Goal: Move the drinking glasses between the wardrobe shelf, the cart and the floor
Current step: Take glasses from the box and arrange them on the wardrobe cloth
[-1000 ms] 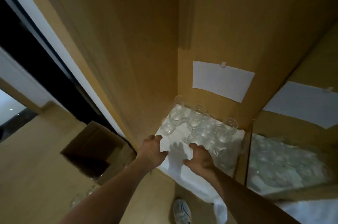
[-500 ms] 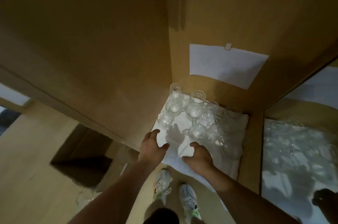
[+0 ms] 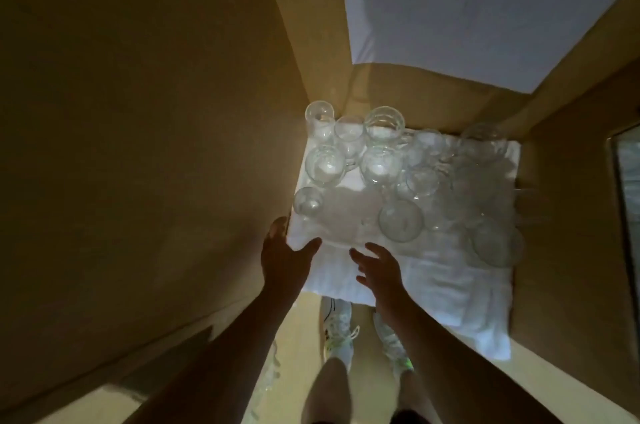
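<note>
Both hands lifted off white cloth (image 3: 433, 288); left hand (image 3: 282, 259), right hand (image 3: 379, 269) spread, empty, seemingly hovering before clear drinking glasses (image 3: 375, 165).

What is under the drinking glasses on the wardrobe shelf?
A white cloth lies under the drinking glasses, its front edge hanging over the shelf edge. The shelf board itself is covered by the cloth, so its surface cannot be seen.

1 head-worn wide-angle view, looking steeply down and forward from close above a wardrobe shelf (image 3: 346, 105). The white cloth (image 3: 433, 288) with its drinking glasses (image 3: 381, 164) fills the centre; both forearms enter from the bottom edge, shoes (image 3: 337, 323) directly below.
</note>
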Motion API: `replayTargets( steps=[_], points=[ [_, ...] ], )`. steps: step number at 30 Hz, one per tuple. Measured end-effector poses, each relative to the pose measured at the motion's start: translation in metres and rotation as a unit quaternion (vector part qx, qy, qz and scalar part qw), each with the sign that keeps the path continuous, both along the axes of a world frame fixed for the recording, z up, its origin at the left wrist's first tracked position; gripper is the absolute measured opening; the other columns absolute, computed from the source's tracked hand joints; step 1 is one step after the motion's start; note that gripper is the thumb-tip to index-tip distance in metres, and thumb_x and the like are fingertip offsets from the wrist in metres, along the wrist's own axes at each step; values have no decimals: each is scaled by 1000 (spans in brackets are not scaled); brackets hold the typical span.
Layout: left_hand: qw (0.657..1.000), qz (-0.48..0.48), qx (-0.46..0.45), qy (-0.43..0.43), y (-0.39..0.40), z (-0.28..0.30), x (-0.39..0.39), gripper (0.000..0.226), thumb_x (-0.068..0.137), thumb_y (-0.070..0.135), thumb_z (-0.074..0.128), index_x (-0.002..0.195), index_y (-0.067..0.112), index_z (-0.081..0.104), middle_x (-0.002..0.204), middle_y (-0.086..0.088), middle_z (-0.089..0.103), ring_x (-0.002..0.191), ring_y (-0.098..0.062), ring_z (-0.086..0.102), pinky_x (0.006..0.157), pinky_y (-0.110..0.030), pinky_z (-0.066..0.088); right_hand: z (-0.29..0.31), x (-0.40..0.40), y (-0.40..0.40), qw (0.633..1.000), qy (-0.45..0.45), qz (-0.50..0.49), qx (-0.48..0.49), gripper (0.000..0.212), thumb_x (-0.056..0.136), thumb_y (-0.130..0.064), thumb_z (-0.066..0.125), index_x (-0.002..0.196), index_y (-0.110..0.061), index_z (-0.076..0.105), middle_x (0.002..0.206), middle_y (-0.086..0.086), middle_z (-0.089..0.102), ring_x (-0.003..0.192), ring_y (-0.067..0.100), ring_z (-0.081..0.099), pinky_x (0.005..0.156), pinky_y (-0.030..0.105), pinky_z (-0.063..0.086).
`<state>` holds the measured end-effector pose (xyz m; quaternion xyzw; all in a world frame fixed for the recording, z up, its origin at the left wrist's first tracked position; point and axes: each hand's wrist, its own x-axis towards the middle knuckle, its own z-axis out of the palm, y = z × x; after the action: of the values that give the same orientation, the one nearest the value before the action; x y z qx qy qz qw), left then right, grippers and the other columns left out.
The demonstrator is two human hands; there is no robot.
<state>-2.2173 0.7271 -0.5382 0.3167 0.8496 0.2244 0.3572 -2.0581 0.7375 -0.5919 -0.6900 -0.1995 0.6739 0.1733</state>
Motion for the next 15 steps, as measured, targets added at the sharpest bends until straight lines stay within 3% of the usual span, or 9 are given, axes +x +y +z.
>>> replayTargets(
  steps=[3,8,12,15],
  points=[
    [998,50,-3,-46,10,-35,-2,80,77,37,87,144,22,45,128,5,59,114,-13,55,94,-30,42,-34,-11,0,987,89,-136,-7,62,87,-19,79,143,-24,51,124,13,64,108,22,64,98,42,53],
    [995,74,3,-64,26,-70,-2,107,70,36,92,156,23,30,156,-1,42,140,-20,44,116,-45,39,-67,-19,11,946,183,-267,-13,63,91,-11,71,147,-27,46,127,11,66,117,32,64,100,46,52],
    [995,72,30,-62,41,-86,-3,117,64,30,97,158,19,28,157,-4,41,143,-21,42,118,-43,37,-79,-19,26,924,234,-303,-21,68,81,-25,74,145,-26,50,123,8,68,118,29,64,97,44,53],
    [997,50,51,-28,48,-93,-2,112,61,26,98,154,19,35,151,-4,49,137,-21,48,115,-44,41,-83,-17,28,924,246,-291,-22,44,95,-21,66,138,-24,57,124,8,68,118,26,65,95,41,53]
  ],
)
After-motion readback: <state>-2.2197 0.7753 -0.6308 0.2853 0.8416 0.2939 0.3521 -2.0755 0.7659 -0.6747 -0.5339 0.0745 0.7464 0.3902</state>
